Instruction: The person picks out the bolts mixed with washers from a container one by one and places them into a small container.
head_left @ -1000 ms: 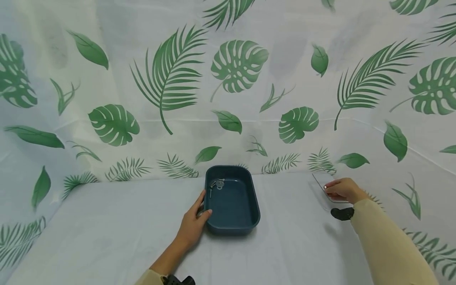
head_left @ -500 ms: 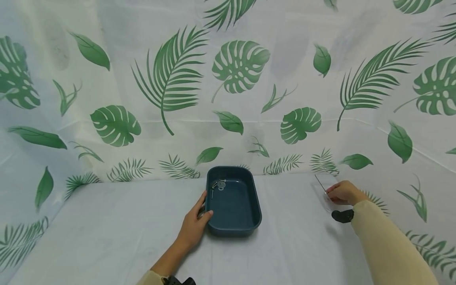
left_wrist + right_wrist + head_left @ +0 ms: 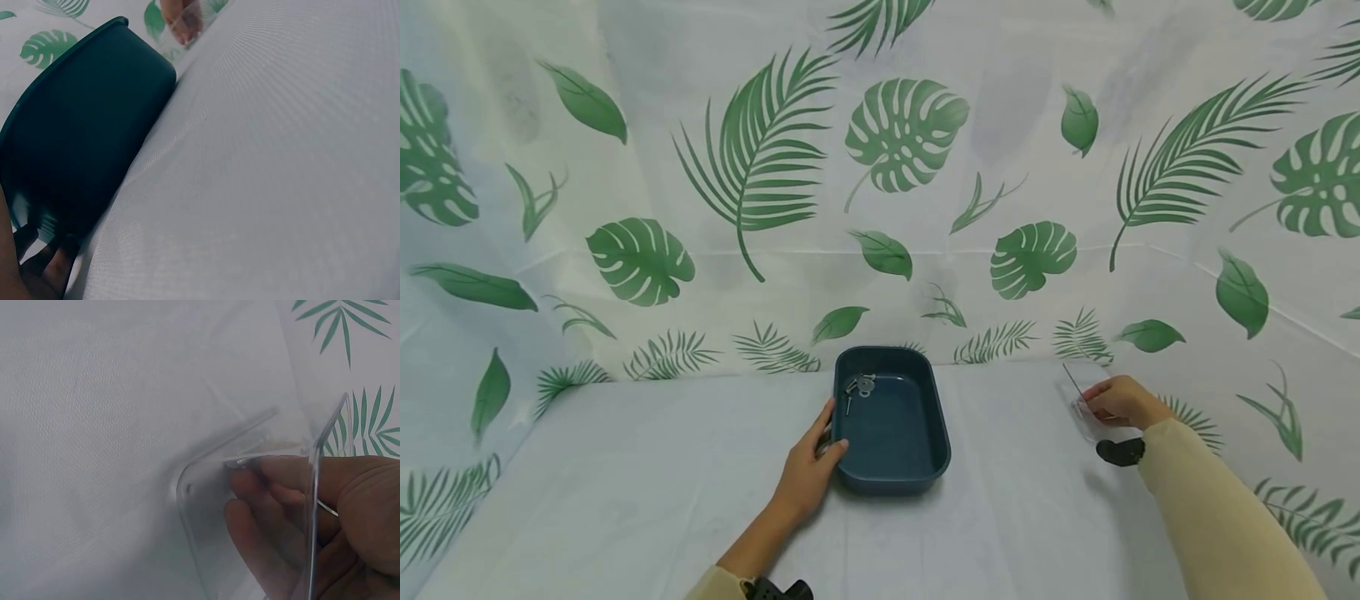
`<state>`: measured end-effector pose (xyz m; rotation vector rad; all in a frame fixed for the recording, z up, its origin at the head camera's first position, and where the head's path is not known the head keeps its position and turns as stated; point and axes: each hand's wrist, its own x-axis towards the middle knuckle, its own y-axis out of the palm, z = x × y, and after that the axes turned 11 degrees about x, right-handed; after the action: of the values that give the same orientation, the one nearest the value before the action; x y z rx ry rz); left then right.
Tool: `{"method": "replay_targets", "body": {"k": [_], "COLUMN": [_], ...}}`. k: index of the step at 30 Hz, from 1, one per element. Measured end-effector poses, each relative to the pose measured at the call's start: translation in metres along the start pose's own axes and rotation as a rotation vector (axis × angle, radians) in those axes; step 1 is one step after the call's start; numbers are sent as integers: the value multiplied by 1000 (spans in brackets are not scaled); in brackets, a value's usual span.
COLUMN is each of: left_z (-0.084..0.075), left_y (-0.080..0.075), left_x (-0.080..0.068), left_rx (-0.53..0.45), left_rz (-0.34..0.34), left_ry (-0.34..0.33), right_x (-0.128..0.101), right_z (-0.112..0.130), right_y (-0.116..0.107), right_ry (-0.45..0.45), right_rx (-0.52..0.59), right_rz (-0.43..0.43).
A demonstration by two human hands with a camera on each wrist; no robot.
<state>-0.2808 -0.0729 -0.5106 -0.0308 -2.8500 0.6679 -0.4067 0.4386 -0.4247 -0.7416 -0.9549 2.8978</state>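
A dark blue rectangular tub [image 3: 891, 486] stands on the white-covered table in the head view. My left hand [image 3: 805, 475] holds its left side, thumb at the rim and fingers against the outer wall. Several small metal pieces [image 3: 863, 386] lie inside, one round and flat, others thin like screws. To the right is a clear plastic piece [image 3: 197, 525], bent at an angle, with a small hole near one corner. My right hand [image 3: 1123, 402] is at this piece, partly seen through it. Thumb and fingertips pinch a small shiny piece [image 3: 239, 464]; its kind is unclear.
A white cloth [image 3: 625, 483] covers the table. Behind it and to the sides hangs a white sheet [image 3: 925, 250] printed with green leaves, close to the tub's far end and to my right hand.
My right fingers have shifted slightly at the clear plastic piece; the bright speck seen at their tips earlier no longer shows in the head view. Left hand and tub stay put.
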Motion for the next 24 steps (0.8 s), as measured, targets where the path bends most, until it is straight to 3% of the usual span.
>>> {"method": "replay_targets", "body": {"k": [12, 24], "left_z": [-2, -2], "left_y": [1, 3], "left_x": [-1, -2], "left_rx": [-2, 6], "left_rz": [-4, -8], "left_ry": [-1, -8], "right_x": [-18, -34], "right_z": [5, 14], "right_y": [8, 32], "right_ry": [-106, -147], "right_rx": [-54, 46], "right_rz": [82, 124]}}
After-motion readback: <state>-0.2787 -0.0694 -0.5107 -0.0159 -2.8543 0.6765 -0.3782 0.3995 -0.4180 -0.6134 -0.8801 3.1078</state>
